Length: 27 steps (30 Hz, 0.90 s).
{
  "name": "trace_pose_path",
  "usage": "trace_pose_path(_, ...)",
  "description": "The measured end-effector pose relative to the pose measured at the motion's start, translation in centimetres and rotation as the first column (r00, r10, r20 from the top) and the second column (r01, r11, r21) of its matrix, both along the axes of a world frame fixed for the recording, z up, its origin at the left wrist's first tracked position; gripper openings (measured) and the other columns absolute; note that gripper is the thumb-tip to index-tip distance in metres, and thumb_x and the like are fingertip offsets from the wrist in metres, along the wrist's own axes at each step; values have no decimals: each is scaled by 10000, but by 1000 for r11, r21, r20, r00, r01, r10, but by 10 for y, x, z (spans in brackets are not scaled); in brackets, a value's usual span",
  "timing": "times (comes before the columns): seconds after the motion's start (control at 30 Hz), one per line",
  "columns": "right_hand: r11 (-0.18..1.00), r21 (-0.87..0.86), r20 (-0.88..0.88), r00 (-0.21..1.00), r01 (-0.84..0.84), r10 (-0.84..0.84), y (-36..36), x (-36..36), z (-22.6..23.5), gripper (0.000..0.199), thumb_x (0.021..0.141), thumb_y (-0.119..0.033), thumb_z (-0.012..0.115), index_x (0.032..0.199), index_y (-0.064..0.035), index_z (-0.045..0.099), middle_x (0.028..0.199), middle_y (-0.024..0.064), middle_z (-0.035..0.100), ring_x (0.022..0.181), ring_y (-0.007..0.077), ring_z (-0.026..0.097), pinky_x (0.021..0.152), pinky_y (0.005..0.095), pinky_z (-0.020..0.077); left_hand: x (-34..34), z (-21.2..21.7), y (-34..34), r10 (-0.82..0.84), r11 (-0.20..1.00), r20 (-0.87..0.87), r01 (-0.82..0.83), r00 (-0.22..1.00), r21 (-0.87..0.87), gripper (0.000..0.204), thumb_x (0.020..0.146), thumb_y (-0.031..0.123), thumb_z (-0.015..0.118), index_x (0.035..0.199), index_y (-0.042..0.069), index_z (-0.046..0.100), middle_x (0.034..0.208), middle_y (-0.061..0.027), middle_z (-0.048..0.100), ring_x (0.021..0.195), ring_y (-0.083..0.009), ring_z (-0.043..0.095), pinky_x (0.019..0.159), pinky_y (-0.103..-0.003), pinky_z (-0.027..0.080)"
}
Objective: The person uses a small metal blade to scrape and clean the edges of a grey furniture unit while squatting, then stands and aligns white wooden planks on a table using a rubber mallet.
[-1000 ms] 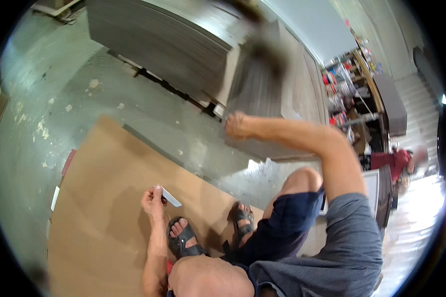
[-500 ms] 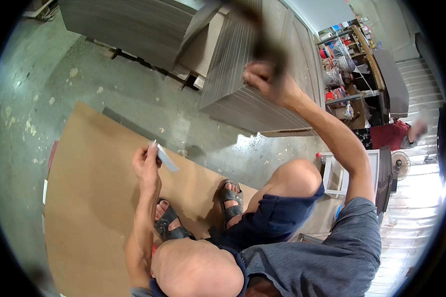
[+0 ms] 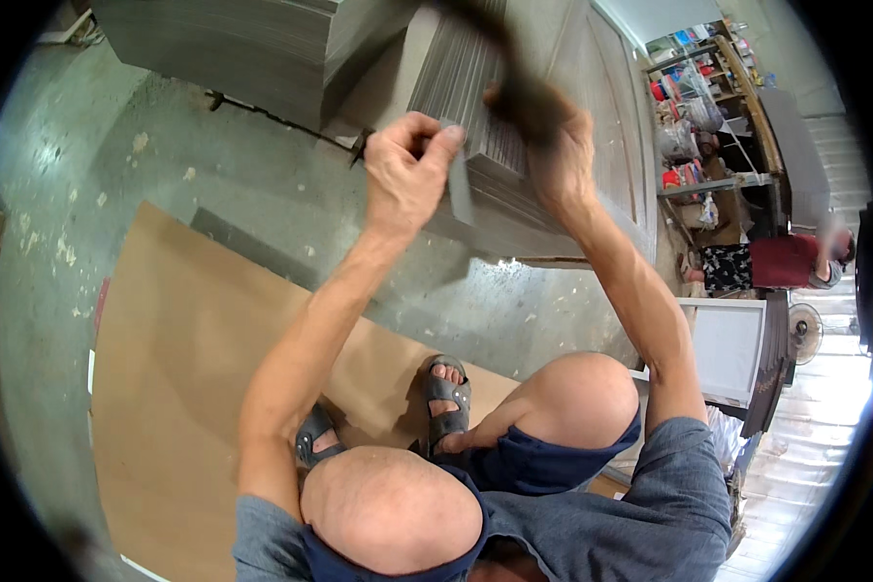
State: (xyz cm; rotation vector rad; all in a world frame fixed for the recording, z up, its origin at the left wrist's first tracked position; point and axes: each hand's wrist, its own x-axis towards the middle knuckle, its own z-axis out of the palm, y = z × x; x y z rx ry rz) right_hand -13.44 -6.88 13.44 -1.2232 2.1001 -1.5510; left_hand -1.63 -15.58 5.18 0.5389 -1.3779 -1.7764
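Note:
My left hand (image 3: 405,175) is raised at the near corner of a tall stack of thin grey boards (image 3: 490,160). Its fingers are closed, pinching a pale grey flat strip (image 3: 460,189) that hangs below the thumb; I cannot make out its exact kind. To its right, my right hand (image 3: 565,170) is up against the same stack. A dark blurred shape (image 3: 529,102) close to the camera covers most of the right hand's fingers, so their grip is hidden. Under my sandalled feet lies a large brown sheet (image 3: 184,388).
Another grey board stack (image 3: 223,48) stands at the far left on low supports. On the right are a shelf (image 3: 718,179) with tubs and bottles, a person in a red top (image 3: 781,262), a fan (image 3: 805,333) and a white panel (image 3: 723,349). The floor (image 3: 87,145) is stained concrete.
My left hand has moved up and right, from above the brown sheet to the stack's corner, carrying the pale strip. The right hand has shifted slightly right. The view has turned a little.

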Motion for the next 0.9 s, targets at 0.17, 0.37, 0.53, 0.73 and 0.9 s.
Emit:
trace_pose_path(0.17,998,-46,22,998,-53,54,6,-6,0,307,959,-285,608,994,6,697,932,59,697,868,118,591,817,277,477,30,-108,7,1,986,241,-41,971,161,211,908,165,699,789,3,637,660,26,551,583,-49,472,514,-223,377)
trace_pose_path(0.37,988,-141,55,996,-68,77,11,-20,-1,262,936,-239,651,1046,-1,663,977,59,689,865,103,581,796,260,474,31,-39,5,90,953,167,-134,982,271,180,927,169,680,827,24,644,680,30,562,583,-45,475,508,-224,383)
trace_pose_path(0.53,984,38,-52,983,-175,177,27,41,24,262,912,-146,618,1129,-1,628,1104,79,657,1019,139,595,898,285,467,39,18,6,281,960,-105,-278,954,40,127,924,131,677,828,52,650,688,60,550,586,-13,437,514,-201,361)
trace_pose_path(0.73,869,318,263,916,-380,304,30,70,-6,334,966,-293,631,1003,37,652,787,-32,568,707,65,464,628,210,352,76,41,13,408,880,-350,-465,843,-92,100,850,41,627,801,-41,597,706,-143,596,613,-208,587,546,-338,443)
trace_pose_path(0.9,800,309,304,850,-515,430,21,83,-21,300,1005,-256,572,937,26,652,862,53,631,782,123,527,707,272,396,184,-19,46,392,918,40,-387,919,-91,218,843,58,681,1041,-9,620,841,-77,638,710,-142,600,619,-299,491)
